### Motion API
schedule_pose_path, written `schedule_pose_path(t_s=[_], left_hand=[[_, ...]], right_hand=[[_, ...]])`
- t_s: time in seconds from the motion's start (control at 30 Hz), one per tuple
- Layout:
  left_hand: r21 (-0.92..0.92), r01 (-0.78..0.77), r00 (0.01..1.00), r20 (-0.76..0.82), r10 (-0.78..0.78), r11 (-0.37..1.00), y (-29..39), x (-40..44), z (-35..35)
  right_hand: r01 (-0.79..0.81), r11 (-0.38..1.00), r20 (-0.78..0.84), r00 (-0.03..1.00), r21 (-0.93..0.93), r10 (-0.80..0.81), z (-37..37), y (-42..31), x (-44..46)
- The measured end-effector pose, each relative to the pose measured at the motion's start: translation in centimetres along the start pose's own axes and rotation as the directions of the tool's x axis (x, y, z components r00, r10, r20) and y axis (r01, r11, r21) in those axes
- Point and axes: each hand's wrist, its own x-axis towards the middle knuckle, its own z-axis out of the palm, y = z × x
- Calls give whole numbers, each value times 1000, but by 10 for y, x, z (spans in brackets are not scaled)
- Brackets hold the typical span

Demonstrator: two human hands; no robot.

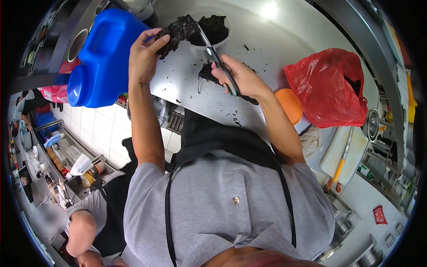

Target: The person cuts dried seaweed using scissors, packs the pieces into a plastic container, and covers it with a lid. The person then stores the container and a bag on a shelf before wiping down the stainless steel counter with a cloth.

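Note:
My left hand (145, 52) pinches a black, crinkled sheet of dried seaweed (179, 32) between thumb and fingers, raised above the steel table. In my right hand (243, 78) are scissors (215, 55) with dark handles, their blades touching the right edge of the sheet. Just behind the blades stands a pale bowl (227, 41) with dark seaweed pieces (215, 27) in it. Another seaweed piece (206, 72) lies on the table, partly hidden under my right hand. Small black scraps are scattered around it.
A large blue jug (106, 49) stands at the left. To the right are an orange round lid (289, 106), a red plastic bag (327, 89) and a cutting board (332, 162) with a yellow-handled knife (341, 165). Another person (95, 218) is at the lower left.

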Motion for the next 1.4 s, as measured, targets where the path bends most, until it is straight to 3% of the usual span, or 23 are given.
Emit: schedule_pose_path(t_s=[0.07,0.13,0.2,0.33,0.4,0.47,0.57,0.67,0.73,0.9,0.97,1.03,1.2,1.27,1.33,1.4], left_hand=[[-43,-74,995,-68,71,996,0,0,6],[8,-85,991,-99,85,996,2,-5,15],[-44,-128,992,-2,128,991,-2,-4,24],[101,-130,991,45,126,986,-6,-7,37],[85,-142,990,33,140,986,-6,-4,36],[97,-128,992,15,127,987,-4,-3,35],[184,-98,995,-2,101,978,-5,3,31],[144,-94,996,13,93,985,-8,7,24],[98,-77,997,34,74,992,-9,7,20],[58,-23,991,132,15,998,-4,5,21],[126,-30,982,188,6,992,-6,7,18],[114,-2,984,175,-18,993,-3,8,19],[78,28,988,152,-39,997,3,12,15],[78,-86,990,115,77,993,7,14,15],[39,-110,988,111,105,993,12,20,25],[179,-218,969,154,191,959,10,30,36]], right_hand=[[22,997,51,998,71,-25,3,1,-13],[-16,1000,144,989,-9,18,2,-3,-16],[83,991,119,990,-101,-71,6,0,-14],[121,992,27,992,-23,-120,9,0,-4],[49,998,24,999,-42,-48,8,-7,-3],[-24,998,25,999,-62,25,9,-7,-2],[89,988,-89,991,-130,-101,14,-3,-1],[19,997,-31,999,-70,-21,9,-7,-6],[-14,998,116,993,69,6,4,-2,-7],[37,994,109,993,108,-49,5,-3,0],[60,988,79,994,143,-71,6,-3,8],[62,998,27,998,33,-63,6,-5,16],[-21,1000,46,999,-22,22,4,-12,13],[-10,1000,67,998,-20,11,3,-2,9],[-27,995,46,999,97,22,-3,5,-10],[-76,988,88,994,136,65,-10,6,-31]])
